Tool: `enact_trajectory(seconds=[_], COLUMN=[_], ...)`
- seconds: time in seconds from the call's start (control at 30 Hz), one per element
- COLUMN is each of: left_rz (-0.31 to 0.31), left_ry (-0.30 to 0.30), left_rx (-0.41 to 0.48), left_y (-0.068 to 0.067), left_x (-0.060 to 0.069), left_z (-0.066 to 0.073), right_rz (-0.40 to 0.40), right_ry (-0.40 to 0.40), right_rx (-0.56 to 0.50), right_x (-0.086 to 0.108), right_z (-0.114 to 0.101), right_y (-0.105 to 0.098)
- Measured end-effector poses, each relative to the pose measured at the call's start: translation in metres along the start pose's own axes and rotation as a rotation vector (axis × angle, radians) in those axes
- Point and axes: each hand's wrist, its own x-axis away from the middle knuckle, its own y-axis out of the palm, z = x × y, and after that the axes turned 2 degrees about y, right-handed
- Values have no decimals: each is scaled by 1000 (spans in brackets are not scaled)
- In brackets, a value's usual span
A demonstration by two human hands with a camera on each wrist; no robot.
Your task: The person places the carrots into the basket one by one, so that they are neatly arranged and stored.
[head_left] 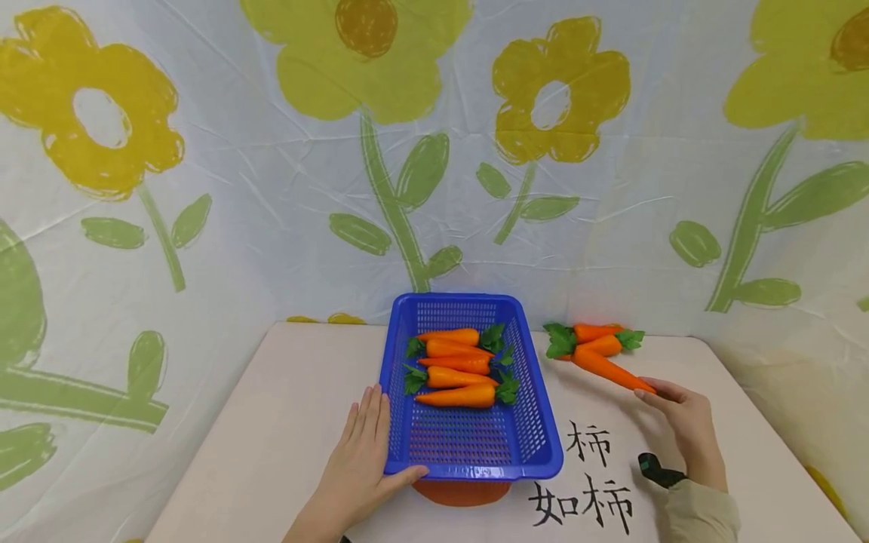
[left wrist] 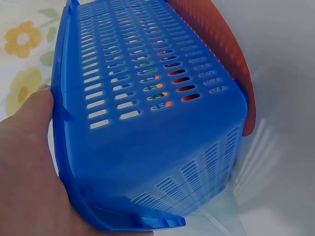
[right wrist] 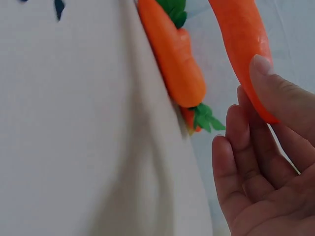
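While the left hand (head_left: 357, 464) touches the basket (head_left: 468, 473) straight-fingered, the right hand (head_left: 689, 424) pinches a carrot (head_left: 609, 369); it tapers, glossy orange.

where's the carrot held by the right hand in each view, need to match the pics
Head: the carrot is lower right, slanting down to the right hand.
Left wrist: not visible.
Right wrist: upper right, cut off by the top edge.
Shared landmark, head and right wrist: the right hand.

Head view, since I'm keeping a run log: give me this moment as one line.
left hand: against blue basket | right hand: pinching carrot by tip | five carrots: inside basket
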Motion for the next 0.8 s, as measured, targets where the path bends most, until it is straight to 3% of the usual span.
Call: enact_trajectory(seconds=[0.1,0.2,0.27,0.33,0.53,0.63,0.8], left_rz=[-1,-9,-14,-17,-29,-28,-15], left_ry=[2,-3,-6,-9,-16,-16,-10], left_rx=[-3,2,8,11,23,22,17], left_y=[0,0,0,0,0,-1,-1], left_x=[0,0,0,0,0,0,0], left_z=[0,1,1,1,1,1,1], right_rz=[-56,-36,5,12,-8,-19,-30], right_ry=[49,15,6,-26,-99,-113,-137], right_rx=[37,30,98,85,-96,-128,-47], right_x=[-26,-34,-35,-32,-26,-23,-19], right_z=[31,37,30,21,-4,-15,-28], right_y=[-19,-19,-15,-11,6,14,28])
